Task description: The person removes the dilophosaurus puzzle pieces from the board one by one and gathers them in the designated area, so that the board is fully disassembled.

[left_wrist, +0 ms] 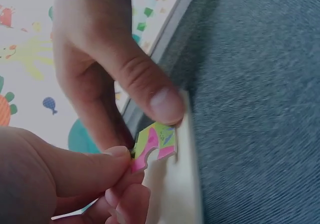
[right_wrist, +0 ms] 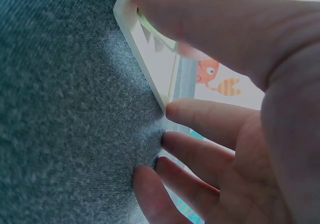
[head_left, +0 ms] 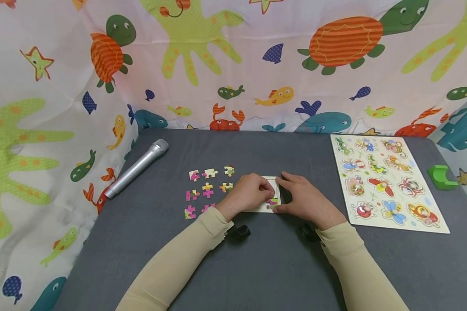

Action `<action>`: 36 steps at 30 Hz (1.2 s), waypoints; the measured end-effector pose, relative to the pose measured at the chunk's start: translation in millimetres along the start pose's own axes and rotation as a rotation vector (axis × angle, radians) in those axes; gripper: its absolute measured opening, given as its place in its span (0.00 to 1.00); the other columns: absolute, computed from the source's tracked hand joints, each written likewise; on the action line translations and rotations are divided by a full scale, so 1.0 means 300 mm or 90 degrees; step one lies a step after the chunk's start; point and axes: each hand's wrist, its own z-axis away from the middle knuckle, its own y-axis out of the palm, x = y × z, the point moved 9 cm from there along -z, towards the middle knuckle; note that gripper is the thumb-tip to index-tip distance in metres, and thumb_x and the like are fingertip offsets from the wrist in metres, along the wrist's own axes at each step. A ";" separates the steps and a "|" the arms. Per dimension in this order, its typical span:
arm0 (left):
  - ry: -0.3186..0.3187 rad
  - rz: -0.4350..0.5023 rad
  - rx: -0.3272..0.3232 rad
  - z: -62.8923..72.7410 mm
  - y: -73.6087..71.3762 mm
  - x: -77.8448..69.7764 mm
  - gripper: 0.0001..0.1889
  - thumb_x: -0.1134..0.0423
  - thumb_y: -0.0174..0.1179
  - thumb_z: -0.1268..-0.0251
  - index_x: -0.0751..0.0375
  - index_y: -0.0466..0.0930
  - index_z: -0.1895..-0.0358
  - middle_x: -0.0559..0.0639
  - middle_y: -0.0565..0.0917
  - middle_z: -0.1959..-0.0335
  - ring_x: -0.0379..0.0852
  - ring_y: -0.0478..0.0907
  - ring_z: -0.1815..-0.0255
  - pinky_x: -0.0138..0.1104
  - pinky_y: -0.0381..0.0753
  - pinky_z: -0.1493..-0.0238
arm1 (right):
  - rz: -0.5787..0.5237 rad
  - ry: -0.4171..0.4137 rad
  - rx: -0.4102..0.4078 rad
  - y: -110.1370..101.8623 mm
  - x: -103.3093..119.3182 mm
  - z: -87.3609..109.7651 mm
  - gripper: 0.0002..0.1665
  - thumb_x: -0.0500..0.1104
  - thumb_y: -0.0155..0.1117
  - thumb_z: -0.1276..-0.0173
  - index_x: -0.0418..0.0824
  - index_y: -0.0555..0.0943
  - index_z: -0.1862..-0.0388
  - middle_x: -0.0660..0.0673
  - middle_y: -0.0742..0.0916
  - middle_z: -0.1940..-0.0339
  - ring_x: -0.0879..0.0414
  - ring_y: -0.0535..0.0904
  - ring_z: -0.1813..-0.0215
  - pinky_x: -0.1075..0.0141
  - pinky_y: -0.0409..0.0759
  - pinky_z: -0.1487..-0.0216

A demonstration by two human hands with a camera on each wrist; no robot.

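My left hand (head_left: 253, 192) pinches a pink and yellow-green jigsaw piece (left_wrist: 150, 143) between thumb and fingertips, over the small white puzzle tray (head_left: 275, 183). The piece shows near the tray's lower right corner in the head view; whether it is one piece or two together I cannot tell. At the tray's right end, my right hand (head_left: 305, 198) holds the board with its thumb at the near corner and index finger at the far corner. Its other fingers (right_wrist: 192, 149) are spread along the cloth. My left hand covers much of the tray.
Left of the tray lie several loose jigsaw pieces (head_left: 208, 193) in rough rows. A silver toy microphone (head_left: 138, 168) lies farther left. On the right are a large insect picture board (head_left: 377, 172) and a green plastic block (head_left: 443, 178). A sea-animal curtain (head_left: 225, 52) hangs behind the grey table.
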 end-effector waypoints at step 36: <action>-0.076 -0.024 -0.041 0.219 -0.180 0.241 0.04 0.57 0.70 0.25 0.50 0.92 0.55 0.44 0.89 0.66 0.41 0.80 0.70 0.37 0.79 0.62 | -0.011 0.022 0.006 0.016 -0.057 0.052 0.56 0.58 0.83 0.36 0.40 0.69 0.16 0.31 0.67 0.13 0.28 0.62 0.15 0.33 0.68 0.21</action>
